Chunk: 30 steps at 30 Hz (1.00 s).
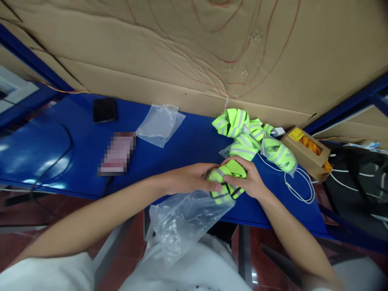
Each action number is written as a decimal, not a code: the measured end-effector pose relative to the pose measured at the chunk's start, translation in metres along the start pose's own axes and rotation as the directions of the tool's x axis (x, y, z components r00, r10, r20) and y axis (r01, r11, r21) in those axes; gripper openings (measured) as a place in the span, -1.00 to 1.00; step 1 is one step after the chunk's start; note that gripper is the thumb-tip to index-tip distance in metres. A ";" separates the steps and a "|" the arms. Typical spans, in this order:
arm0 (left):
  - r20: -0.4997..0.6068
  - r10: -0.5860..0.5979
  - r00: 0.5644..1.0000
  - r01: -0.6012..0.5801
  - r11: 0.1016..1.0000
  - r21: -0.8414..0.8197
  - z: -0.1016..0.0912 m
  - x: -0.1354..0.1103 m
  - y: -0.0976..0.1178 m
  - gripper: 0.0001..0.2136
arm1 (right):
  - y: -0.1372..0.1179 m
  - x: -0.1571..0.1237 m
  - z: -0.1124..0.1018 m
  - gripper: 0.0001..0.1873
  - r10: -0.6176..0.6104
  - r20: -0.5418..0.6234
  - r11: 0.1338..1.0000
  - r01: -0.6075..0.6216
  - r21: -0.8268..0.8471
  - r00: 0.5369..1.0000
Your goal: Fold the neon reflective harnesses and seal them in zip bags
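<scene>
A folded fluorescent vest (226, 174) is clasped at the near edge of the blue table (188, 149), the left hand (194, 178) closed on its left end and the right hand (250, 181) wrapped over its right, seemingly so the folds are kept compact at the mouth of the clear bag (184, 220).

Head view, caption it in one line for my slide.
Left hand and right hand grip a folded reflective safety vest at the mouth of a clear plastic bag over a blue table.

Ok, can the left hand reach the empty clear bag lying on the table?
Probably yes: only bare table separates the left hand from the empty bag. But it grips the folded vest, with the right hand, and must let go.
</scene>
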<state>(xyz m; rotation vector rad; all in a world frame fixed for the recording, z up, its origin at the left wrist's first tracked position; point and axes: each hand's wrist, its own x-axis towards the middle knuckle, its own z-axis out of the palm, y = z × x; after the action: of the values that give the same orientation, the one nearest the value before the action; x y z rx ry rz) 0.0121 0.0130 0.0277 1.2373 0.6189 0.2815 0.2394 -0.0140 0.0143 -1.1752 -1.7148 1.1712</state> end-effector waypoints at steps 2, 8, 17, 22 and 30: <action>-0.097 0.056 0.994 -0.056 0.998 0.004 0.003 0.005 0.000 -0.42 | 0.000 0.002 0.003 -0.65 0.038 -0.065 0.999 -0.038 0.002 0.997; -0.259 0.171 0.951 -0.138 0.980 0.144 0.006 0.024 -0.004 -0.24 | 0.013 0.004 0.010 -0.47 -0.061 -0.067 0.998 0.060 -0.024 0.996; -0.165 0.162 0.973 -0.161 0.987 0.021 0.002 0.018 0.001 0.00 | 0.013 0.002 0.000 -0.42 -0.131 0.084 0.991 0.131 0.004 0.988; -0.191 0.223 0.956 -0.207 0.973 0.101 0.003 0.010 -0.007 0.01 | 0.007 0.006 -0.007 -0.78 -0.190 0.034 0.979 0.192 -0.066 0.981; -0.189 0.326 0.926 -0.244 0.901 0.359 0.004 0.020 -0.016 -0.14 | 0.019 0.004 0.014 -0.73 -0.228 -0.139 0.938 0.179 -0.296 0.964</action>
<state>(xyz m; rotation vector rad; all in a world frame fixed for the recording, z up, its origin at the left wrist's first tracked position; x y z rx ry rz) 0.0287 0.0153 0.0080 1.6379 0.7144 0.6050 0.2308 -0.0106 -0.0072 -1.1908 -1.8602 0.6952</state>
